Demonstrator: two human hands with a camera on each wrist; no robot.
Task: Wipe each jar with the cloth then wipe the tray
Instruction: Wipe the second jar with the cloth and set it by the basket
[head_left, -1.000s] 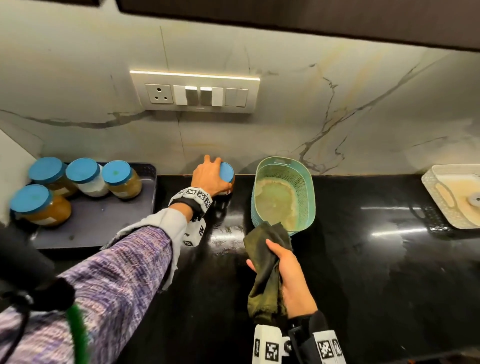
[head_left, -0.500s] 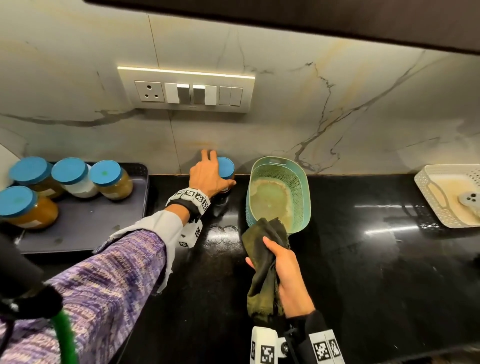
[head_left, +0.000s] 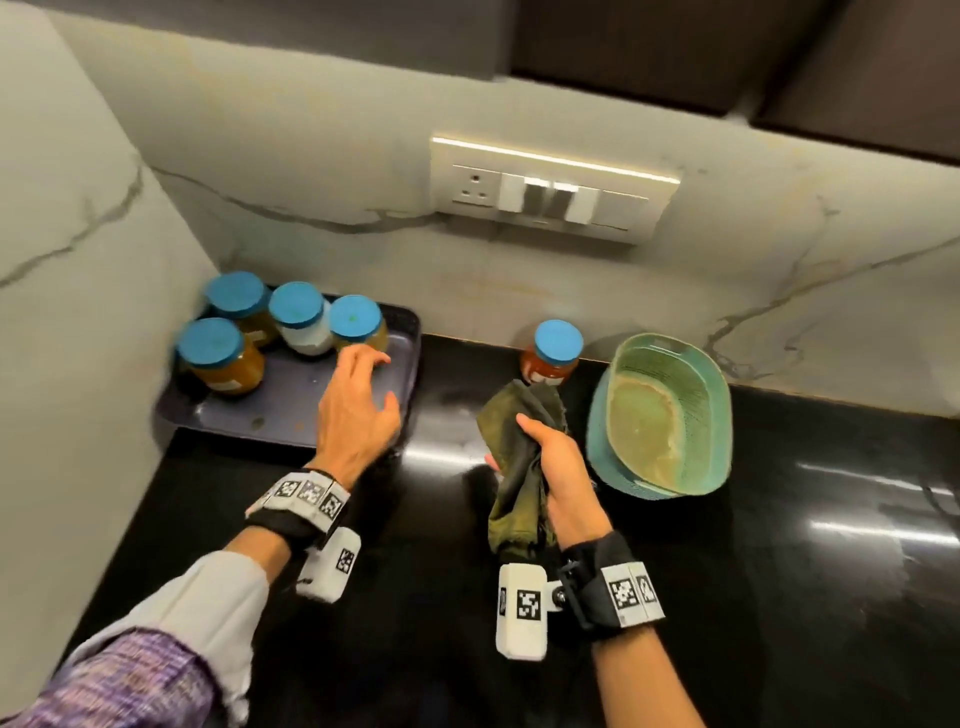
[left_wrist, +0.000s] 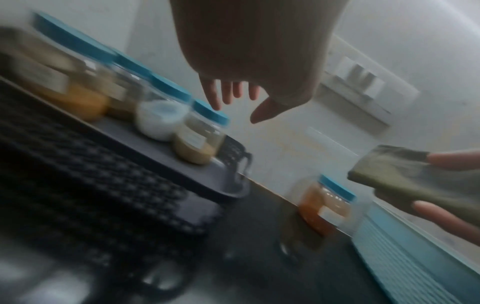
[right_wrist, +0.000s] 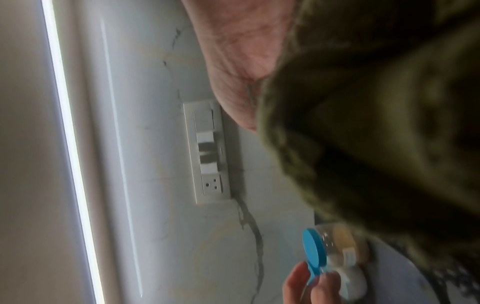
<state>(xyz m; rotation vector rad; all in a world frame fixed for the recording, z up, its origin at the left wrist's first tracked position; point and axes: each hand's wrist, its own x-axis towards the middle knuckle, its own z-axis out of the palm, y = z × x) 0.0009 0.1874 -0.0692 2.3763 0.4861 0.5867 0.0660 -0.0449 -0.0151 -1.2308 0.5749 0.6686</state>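
Several blue-lidded jars stand on the dark tray (head_left: 291, 415) at the left; the nearest has a tan filling (head_left: 358, 325) (left_wrist: 200, 139). My left hand (head_left: 358, 400) (left_wrist: 233, 98) hovers over the tray beside that jar, fingers spread and empty. A jar with red filling (head_left: 553, 353) (left_wrist: 324, 205) stands alone on the black counter by the wall. My right hand (head_left: 550, 457) grips a bunched olive-green cloth (head_left: 519, 467) (right_wrist: 376, 144) (left_wrist: 405, 176) just in front of the red jar.
A teal oval basket (head_left: 670, 483) lies right of the cloth. A switch panel (head_left: 550, 192) is on the marble back wall. A side wall closes off the tray's left. The counter (head_left: 779, 597) is glossy black.
My left hand let go of the red jar by the wall and moved left to the jars on the tray. The right hand kept hold of the cloth.
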